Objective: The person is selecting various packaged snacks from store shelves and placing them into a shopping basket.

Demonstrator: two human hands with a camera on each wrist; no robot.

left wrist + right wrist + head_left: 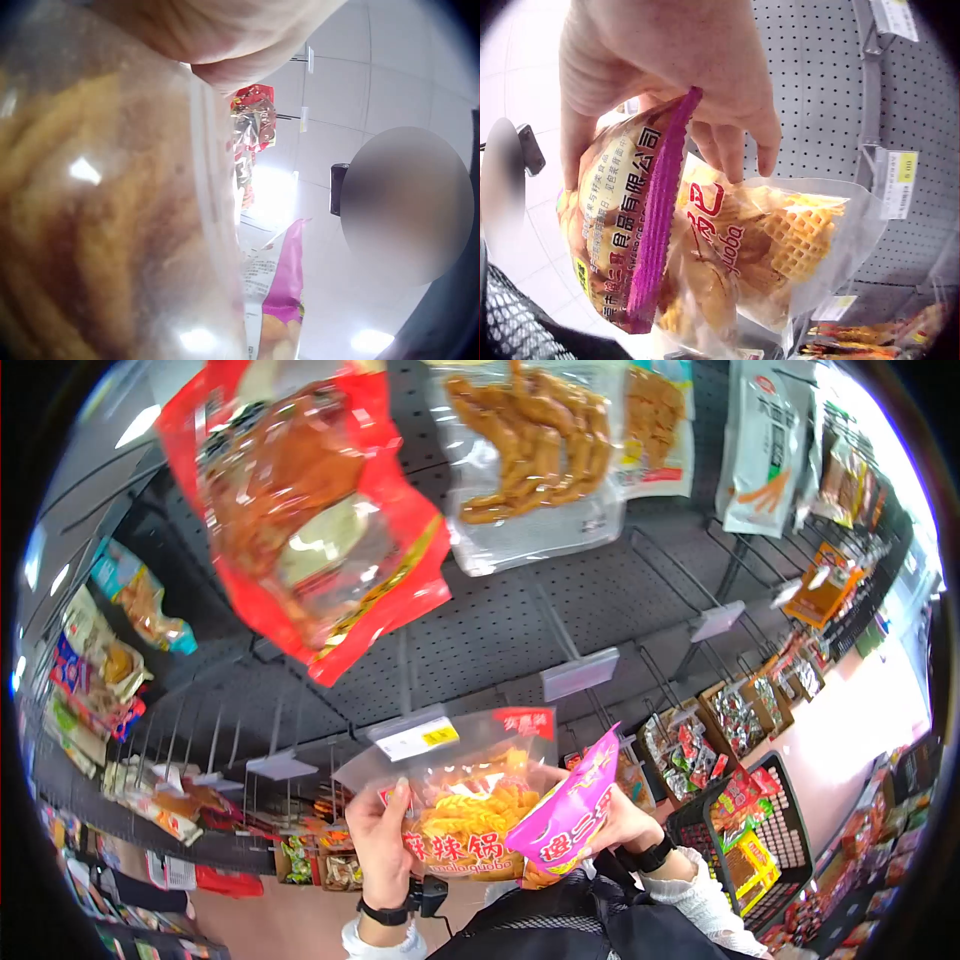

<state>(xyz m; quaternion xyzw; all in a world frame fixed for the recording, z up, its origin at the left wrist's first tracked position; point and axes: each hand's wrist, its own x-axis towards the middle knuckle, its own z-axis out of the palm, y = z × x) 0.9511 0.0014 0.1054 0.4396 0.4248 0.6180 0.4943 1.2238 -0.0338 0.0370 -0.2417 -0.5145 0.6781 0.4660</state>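
Observation:
In the head view the left hand grips the left edge of a clear snack bag with red lettering, thumb on its front. The right hand holds a pink-purple packet that overlaps the bag's right side. Seen from the right wrist, the hand has its thumb and fingers curled round the packet, and the clear bag lies against it. The left wrist view shows the bag very close, under part of the left hand; the left fingertips are hidden there.
Hanging packs, among them a red one and a clear one, are above the hands. Metal hooks with price tags stick out from the pegboard shelf. A black basket with packets stands at the right, near boxed snacks.

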